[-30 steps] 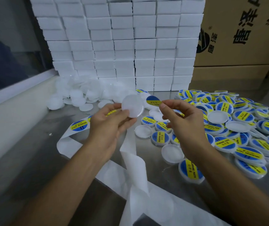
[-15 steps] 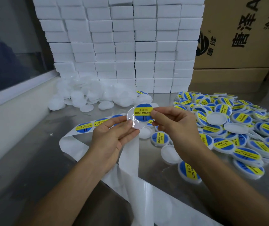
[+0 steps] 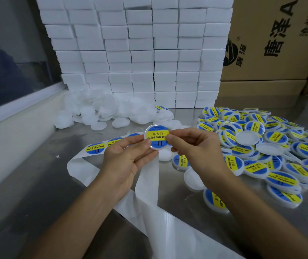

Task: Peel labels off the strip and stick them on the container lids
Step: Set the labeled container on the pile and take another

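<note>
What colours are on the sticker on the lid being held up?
Blue, with a yellow band of black lettering across the label; the head view shows it.

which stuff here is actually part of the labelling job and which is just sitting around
In the job:
- lid with a label on it, held by left hand and right hand
- label strip with labels left on it
- pile of bare lids
- pile of labelled lids

Just lying about:
- stack of white boxes
- cardboard cartons
</note>
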The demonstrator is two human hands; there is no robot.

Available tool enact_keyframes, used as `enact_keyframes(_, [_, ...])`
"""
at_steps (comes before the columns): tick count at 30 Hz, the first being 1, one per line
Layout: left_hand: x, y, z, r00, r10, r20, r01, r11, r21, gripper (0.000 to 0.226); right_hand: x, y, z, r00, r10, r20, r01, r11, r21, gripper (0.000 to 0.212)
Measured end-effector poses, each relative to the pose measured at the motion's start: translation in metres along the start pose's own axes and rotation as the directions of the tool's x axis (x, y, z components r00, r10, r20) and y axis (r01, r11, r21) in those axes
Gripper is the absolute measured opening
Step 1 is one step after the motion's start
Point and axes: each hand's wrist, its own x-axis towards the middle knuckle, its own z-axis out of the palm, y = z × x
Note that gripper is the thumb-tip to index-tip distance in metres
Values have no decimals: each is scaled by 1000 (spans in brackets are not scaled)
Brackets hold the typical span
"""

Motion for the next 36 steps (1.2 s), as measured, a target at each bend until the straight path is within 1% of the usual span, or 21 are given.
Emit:
enact_keyframes(3, [-1,0,1,1000,5,13,-5,1000,5,32,0,0,0,1000,1,-2,-1,1000,2,6])
enact_keyframes(14, [-2,1,2,1000,31,-7,-30,998,63,34,0,1,0,1000,-24,4,24,998,-50,9])
enact_keyframes(17, [-2,0,2,999,50,-9,-49,996,80,35,0,2,0,999,-52,0,52,995,-86,11])
enact_keyframes(20, [-2,-1,1,997,76,9,-77,989,122,31,0,6,0,993,-118,-19,111,970,-218,9])
enact_keyframes(22, [-3,-2,1,995,97,35,-101,983,151,30,0,10,0,984,-175,-28,156,928,-338,6])
enact_keyframes(24, [-5,-4,3,991,113,67,-123,980,157,28,-1,12,0,969,-245,-36,206,877,-434,8])
enact_keyframes(27, [-5,-4,5,984,126,127,-142,982,126,22,-1,11,2,933,-359,-16,303,811,-500,14])
enact_keyframes(28, [-5,-4,5,981,126,148,-143,984,111,21,-1,11,3,933,-359,1,314,816,-485,17])
enact_keyframes(29, [-5,-4,5,978,123,170,-139,986,91,20,-2,11,4,945,-326,20,299,840,-453,21])
enact_keyframes(31, [-5,-5,5,973,113,203,-130,989,74,19,-3,10,6,973,-226,42,224,894,-387,29])
enact_keyframes(33, [-6,-6,6,969,106,225,-126,989,79,18,-3,9,7,983,-181,33,182,935,-306,29])
enact_keyframes(36, [-8,-7,8,959,82,271,-106,992,74,13,-1,5,4,988,-152,9,152,974,-171,30])
